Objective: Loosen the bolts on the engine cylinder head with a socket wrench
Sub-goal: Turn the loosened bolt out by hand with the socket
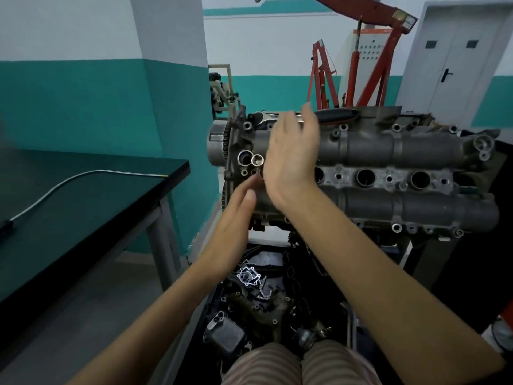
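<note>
Two bare hands hover at frame centre, both loose-fingered and grasping nothing. Right hand (291,159) hangs over the cylinder head (388,162), just below the socket wrench (333,115) lying along its upper edge; left hand (236,218) reaches lower left.

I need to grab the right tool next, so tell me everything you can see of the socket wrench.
The socket wrench lies flat along the far top edge of the cylinder head. Its chromed ratchet head points left and its black handle points right. The open right hand passes in front of its middle; whether it touches is unclear.
</note>
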A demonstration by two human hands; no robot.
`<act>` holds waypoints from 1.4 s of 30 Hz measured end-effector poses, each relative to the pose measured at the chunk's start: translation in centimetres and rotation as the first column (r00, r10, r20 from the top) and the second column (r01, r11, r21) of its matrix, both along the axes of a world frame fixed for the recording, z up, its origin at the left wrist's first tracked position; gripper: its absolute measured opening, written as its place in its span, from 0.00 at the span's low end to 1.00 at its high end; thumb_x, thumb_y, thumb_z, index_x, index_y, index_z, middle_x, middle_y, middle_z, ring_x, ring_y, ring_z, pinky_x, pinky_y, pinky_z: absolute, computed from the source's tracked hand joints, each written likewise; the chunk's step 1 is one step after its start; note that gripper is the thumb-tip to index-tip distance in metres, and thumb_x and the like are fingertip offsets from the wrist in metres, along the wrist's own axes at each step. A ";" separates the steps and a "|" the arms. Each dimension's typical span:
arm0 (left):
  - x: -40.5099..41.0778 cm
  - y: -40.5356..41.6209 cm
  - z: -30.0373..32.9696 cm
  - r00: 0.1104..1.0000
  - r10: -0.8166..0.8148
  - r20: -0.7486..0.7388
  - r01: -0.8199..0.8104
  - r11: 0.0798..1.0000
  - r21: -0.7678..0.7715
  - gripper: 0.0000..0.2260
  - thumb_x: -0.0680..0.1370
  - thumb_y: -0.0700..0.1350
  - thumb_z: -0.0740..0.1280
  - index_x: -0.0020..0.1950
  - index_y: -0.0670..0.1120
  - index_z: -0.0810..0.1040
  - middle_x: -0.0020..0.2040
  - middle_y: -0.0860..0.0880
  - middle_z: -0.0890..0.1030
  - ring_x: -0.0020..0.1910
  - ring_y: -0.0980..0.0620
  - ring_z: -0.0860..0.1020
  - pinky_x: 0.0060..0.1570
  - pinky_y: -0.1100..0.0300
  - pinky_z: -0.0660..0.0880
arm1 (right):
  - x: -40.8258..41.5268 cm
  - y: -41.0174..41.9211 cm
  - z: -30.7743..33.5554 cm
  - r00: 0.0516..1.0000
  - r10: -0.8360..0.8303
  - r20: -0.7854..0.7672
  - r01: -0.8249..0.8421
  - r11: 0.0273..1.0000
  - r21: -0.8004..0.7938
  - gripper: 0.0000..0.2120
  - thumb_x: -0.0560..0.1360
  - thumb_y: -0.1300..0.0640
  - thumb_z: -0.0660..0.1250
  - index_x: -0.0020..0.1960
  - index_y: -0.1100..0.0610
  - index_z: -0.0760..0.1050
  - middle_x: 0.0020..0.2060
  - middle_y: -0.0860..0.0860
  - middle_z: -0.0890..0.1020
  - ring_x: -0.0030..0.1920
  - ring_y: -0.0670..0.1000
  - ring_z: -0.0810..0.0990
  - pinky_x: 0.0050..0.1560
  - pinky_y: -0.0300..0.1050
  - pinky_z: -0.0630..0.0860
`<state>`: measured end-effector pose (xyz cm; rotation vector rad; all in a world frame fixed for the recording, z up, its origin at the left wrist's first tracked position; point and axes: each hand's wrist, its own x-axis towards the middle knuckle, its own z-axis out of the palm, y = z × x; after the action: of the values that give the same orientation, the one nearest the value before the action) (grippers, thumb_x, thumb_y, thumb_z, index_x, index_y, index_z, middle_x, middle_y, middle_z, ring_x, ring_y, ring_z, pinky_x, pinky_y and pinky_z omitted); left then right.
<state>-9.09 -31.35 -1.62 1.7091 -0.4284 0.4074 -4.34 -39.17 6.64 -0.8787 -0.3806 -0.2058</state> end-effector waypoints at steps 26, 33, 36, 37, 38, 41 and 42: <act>6.2 1.5 3.8 0.670 0.217 0.710 -0.630 0.672 0.390 0.11 0.75 0.49 0.68 0.43 0.42 0.76 0.38 0.48 0.76 0.31 0.50 0.74 0.27 0.58 0.69 | 4.3 -3.2 -6.6 0.783 -0.340 0.521 0.621 0.372 -0.690 0.07 0.71 0.57 0.68 0.39 0.54 0.70 0.30 0.42 0.67 0.30 0.41 0.67 0.29 0.34 0.61; 6.2 1.9 3.2 0.653 0.179 0.736 -0.621 0.682 0.386 0.10 0.76 0.46 0.65 0.53 0.44 0.80 0.48 0.50 0.80 0.38 0.55 0.77 0.30 0.56 0.74 | 4.1 -3.4 -6.9 0.800 -0.302 0.519 0.600 0.401 -0.692 0.02 0.74 0.59 0.65 0.45 0.54 0.72 0.27 0.42 0.70 0.28 0.41 0.69 0.32 0.42 0.67; 6.5 1.6 3.1 0.638 0.224 0.737 -0.650 0.669 0.360 0.08 0.76 0.44 0.67 0.51 0.43 0.81 0.44 0.50 0.80 0.37 0.53 0.78 0.30 0.57 0.73 | 4.2 -3.3 -7.0 0.786 -0.295 0.543 0.618 0.380 -0.688 0.03 0.75 0.58 0.64 0.47 0.57 0.73 0.26 0.42 0.68 0.28 0.41 0.67 0.32 0.43 0.65; 6.6 1.5 3.1 0.633 0.238 0.737 -0.662 0.660 0.356 0.07 0.76 0.45 0.68 0.50 0.43 0.81 0.41 0.51 0.78 0.35 0.55 0.76 0.30 0.61 0.71 | 4.3 -3.3 -7.0 0.781 -0.298 0.548 0.624 0.373 -0.687 0.04 0.75 0.58 0.64 0.48 0.57 0.73 0.26 0.42 0.68 0.28 0.42 0.67 0.33 0.42 0.65; 6.7 1.4 3.0 0.628 0.261 0.733 -0.675 0.652 0.345 0.06 0.75 0.45 0.68 0.48 0.43 0.80 0.38 0.53 0.75 0.34 0.58 0.72 0.31 0.65 0.67 | 4.4 -3.3 -7.0 0.778 -0.302 0.551 0.628 0.368 -0.686 0.04 0.75 0.57 0.64 0.49 0.56 0.73 0.26 0.42 0.68 0.28 0.42 0.67 0.33 0.42 0.65; 6.8 1.0 3.1 0.629 0.370 0.684 -0.698 0.656 0.288 0.10 0.74 0.47 0.70 0.38 0.44 0.73 0.32 0.56 0.67 0.30 0.58 0.65 0.28 0.64 0.62 | 4.3 -3.3 -6.9 0.786 -0.318 0.530 0.618 0.374 -0.691 0.09 0.74 0.54 0.66 0.53 0.55 0.72 0.29 0.43 0.71 0.29 0.41 0.69 0.32 0.42 0.67; 6.9 0.8 3.1 0.627 0.394 0.672 -0.703 0.658 0.269 0.12 0.74 0.47 0.70 0.36 0.44 0.70 0.30 0.55 0.67 0.29 0.57 0.65 0.28 0.61 0.62 | 4.3 -3.3 -6.9 0.789 -0.324 0.522 0.614 0.376 -0.694 0.10 0.73 0.53 0.67 0.52 0.54 0.71 0.29 0.44 0.72 0.29 0.41 0.70 0.31 0.41 0.68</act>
<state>-2.23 -30.50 1.47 2.2360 -0.4188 1.4258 0.01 -42.47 -0.22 -1.9788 -0.5126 -0.7637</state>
